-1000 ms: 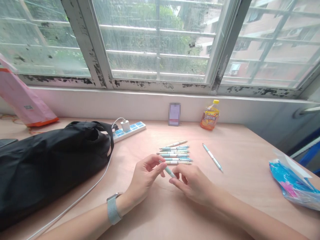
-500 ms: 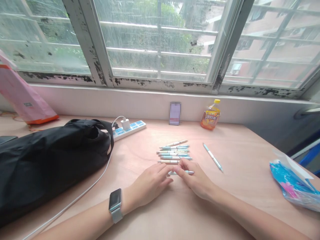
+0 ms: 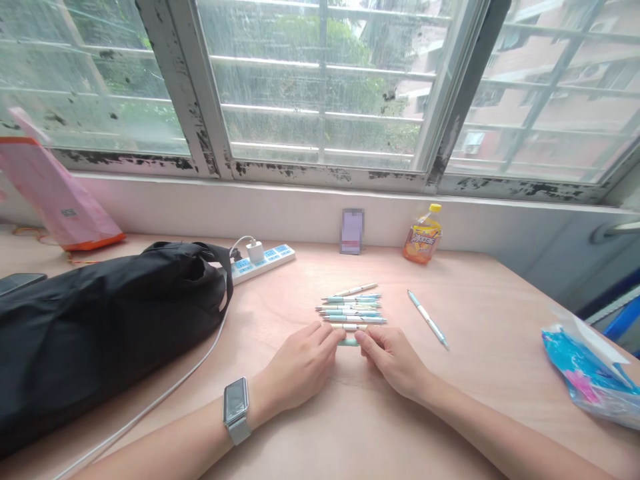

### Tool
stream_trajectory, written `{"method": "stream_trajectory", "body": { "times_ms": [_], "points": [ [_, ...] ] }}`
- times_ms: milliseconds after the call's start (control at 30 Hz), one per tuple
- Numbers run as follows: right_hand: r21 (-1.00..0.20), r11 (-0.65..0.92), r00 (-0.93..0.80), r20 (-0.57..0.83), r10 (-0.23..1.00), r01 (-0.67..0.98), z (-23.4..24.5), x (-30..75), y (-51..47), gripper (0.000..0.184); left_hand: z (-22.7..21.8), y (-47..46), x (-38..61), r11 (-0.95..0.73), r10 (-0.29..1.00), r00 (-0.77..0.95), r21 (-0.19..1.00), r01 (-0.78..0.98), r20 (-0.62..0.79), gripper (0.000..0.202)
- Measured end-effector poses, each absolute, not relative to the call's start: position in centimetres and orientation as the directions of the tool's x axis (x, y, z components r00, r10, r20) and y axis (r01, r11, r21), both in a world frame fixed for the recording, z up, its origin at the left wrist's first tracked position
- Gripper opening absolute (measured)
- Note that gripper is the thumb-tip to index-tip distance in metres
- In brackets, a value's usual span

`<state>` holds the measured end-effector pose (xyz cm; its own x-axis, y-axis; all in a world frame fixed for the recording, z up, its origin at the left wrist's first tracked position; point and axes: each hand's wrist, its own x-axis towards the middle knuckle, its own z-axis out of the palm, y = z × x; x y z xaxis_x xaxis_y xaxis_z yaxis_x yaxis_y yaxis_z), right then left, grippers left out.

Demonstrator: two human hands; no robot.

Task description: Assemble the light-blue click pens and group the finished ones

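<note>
Facing a barred window (image 3: 320,87) with flaking paint along its frame, we are working at a pale wooden desk (image 3: 465,407) that meets the wall beneath the sill. Left of our grip, a black bag (image 3: 100,340) is lying along the desk, with a strip of bare wood between it and our left hand (image 3: 300,367). A white cable (image 3: 155,400) is running past the bag toward the lower left, and a pink paper bag (image 3: 60,193) is leaning against the wall farther back. Right of the grip, open wood is stretching to a crumpled blue plastic packet (image 3: 585,373) near the desk's right edge. Ahead of the grip, a white power strip (image 3: 263,261), a blurred card (image 3: 351,231) and an orange drink bottle (image 3: 423,235) are sitting near the wall. Just ahead of our fingers, a row of pens (image 3: 350,308) is lying side by side, with a lone pen (image 3: 427,320) slanting to its right. Our left hand and right hand (image 3: 395,363) are pinching a teal-and-white pen (image 3: 349,341) from both ends, just below the row, with its tips hidden under our fingertips.
</note>
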<state>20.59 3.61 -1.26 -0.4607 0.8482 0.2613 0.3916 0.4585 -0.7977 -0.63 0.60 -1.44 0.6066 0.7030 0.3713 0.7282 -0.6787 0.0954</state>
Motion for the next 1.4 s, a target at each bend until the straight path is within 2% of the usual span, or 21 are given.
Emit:
{"method": "stream_trajectory", "body": {
  "times_ms": [200,433,633,800,867,1000,1067,1167,1267,1333,1400],
  "points": [
    [-0.714,0.559,-0.506,0.326,0.799,0.422,-1.74,20.71,3.46,0.049,-1.49,0.36,-0.60,-0.643,0.742,0.594,0.078,0.762,0.311,0.019],
    [-0.646,0.625,-0.512,0.392,0.765,0.439,-2.03,21.04,3.68,0.023,-1.73,0.62,-0.90,-0.610,0.787,0.557,0.196,0.768,0.266,0.024],
    [-0.652,0.592,-0.522,0.334,0.785,0.474,-2.08,21.21,4.09,0.040,-1.74,0.88,-0.79,-0.612,0.783,0.564,0.162,0.774,0.262,0.025],
    [-0.689,0.562,-0.529,0.297,0.795,0.458,-2.02,21.10,3.76,0.002,-1.73,0.86,-0.82,-0.615,0.776,0.571,0.120,0.779,0.268,0.027],
    [-0.694,0.561,-0.532,0.296,0.793,0.451,-1.83,21.04,3.71,0.005,-1.72,0.79,-0.84,-0.608,0.782,0.565,0.119,0.785,0.263,0.028],
    [-0.669,0.571,-0.553,0.278,0.786,0.476,-1.80,21.01,3.83,0.036,-1.70,0.71,-0.73,-0.577,0.807,0.540,0.126,0.807,0.238,0.030],
    [-0.667,0.568,-0.554,0.270,0.787,0.482,-1.96,21.07,3.83,0.029,-1.73,0.73,-0.69,-0.568,0.816,0.534,0.136,0.812,0.221,0.030],
    [-0.674,0.563,-0.551,0.270,0.790,0.477,-2.05,21.17,3.71,0.002,-1.79,0.81,-0.79,-0.580,0.812,0.545,0.182,0.794,0.212,0.028],
    [-0.661,0.577,-0.565,0.270,0.779,0.479,-1.92,21.11,3.67,0.006,-1.81,0.89,-0.95,-0.618,0.785,0.574,0.223,0.754,0.234,0.026],
    [-0.642,0.591,-0.579,0.269,0.770,0.488,-1.86,21.02,3.70,0.025,-1.79,0.94,-1.02,-0.641,0.766,0.593,0.228,0.733,0.247,0.028],
    [-0.635,0.593,-0.580,0.267,0.770,0.495,-1.90,20.98,3.74,0.028,-1.76,0.96,-1.05,-0.651,0.757,0.603,0.224,0.725,0.251,0.029]
  ]
}}
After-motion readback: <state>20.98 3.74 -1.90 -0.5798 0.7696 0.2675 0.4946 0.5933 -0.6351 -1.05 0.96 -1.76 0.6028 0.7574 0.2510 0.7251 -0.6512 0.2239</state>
